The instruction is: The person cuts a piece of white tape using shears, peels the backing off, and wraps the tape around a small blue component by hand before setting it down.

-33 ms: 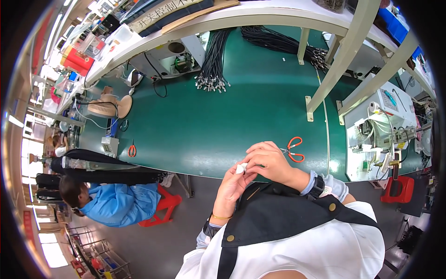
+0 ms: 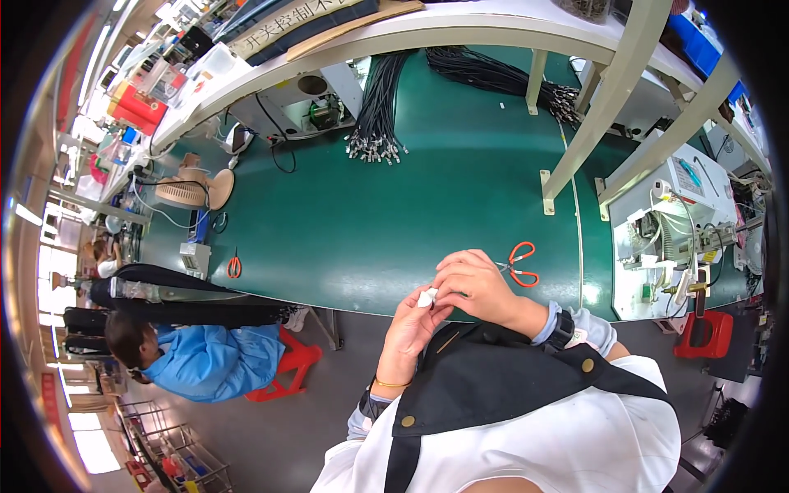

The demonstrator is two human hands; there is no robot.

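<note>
At the front edge of the green table [image 2: 329,222], my two hands meet in front of my body. A small white piece [image 2: 426,297], perhaps soft tape or a cover, is pinched at the fingertips of my left hand [image 2: 408,330]. My right hand [image 2: 477,286] closes on the same white piece from the other side, its fingers curled over and partly hiding it. What exactly the piece is cannot be made out. Orange-handled scissors [image 2: 523,264] lie on the table just right of my right hand, touched by neither hand.
Bundles of black cables [image 2: 382,103] with metal ends lie at the back. A second pair of scissors [image 2: 234,266] and a beige fan [image 2: 185,191] are at the left. A grey machine [image 2: 657,246] stands right, by the shelf posts [image 2: 604,115]. A person in blue [image 2: 218,357] sits at left.
</note>
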